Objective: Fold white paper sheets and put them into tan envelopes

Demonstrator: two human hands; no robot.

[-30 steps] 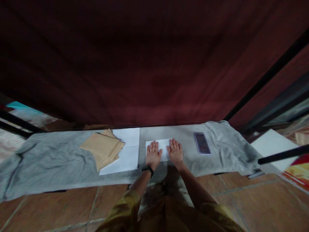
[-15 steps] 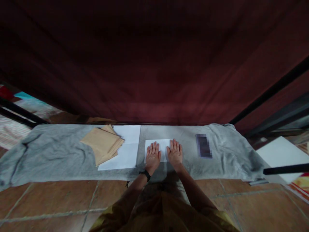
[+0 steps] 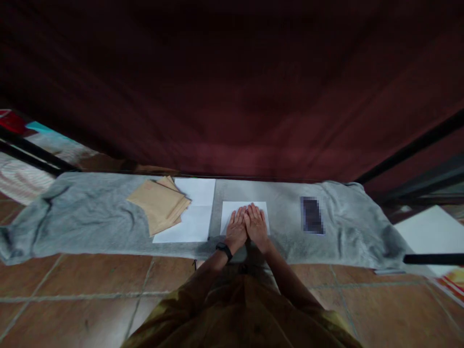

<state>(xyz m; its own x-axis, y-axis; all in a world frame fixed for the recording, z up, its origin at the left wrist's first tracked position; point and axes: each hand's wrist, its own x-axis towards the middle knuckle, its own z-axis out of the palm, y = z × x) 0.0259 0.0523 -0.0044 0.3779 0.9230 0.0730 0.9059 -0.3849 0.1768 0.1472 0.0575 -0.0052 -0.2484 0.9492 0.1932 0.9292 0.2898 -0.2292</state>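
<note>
Head view: a small white paper rectangle (image 3: 228, 212) lies flat on a grey cloth (image 3: 90, 217), directly before the person. Left hand (image 3: 236, 229) and right hand (image 3: 255, 224) rest palm-down upon it, side by side and touching, fingers straight and spread flat, grasping nothing. A black wristband (image 3: 224, 250) circles the left wrist. The cloth is soft and creased. To the left, fanned tan envelopes (image 3: 159, 205) overlap larger white sheets (image 3: 195, 215); to the right lies a dark rectangular object (image 3: 312, 215), blurred. Terracotta floor tiles (image 3: 90, 295) lie nearer.
</note>
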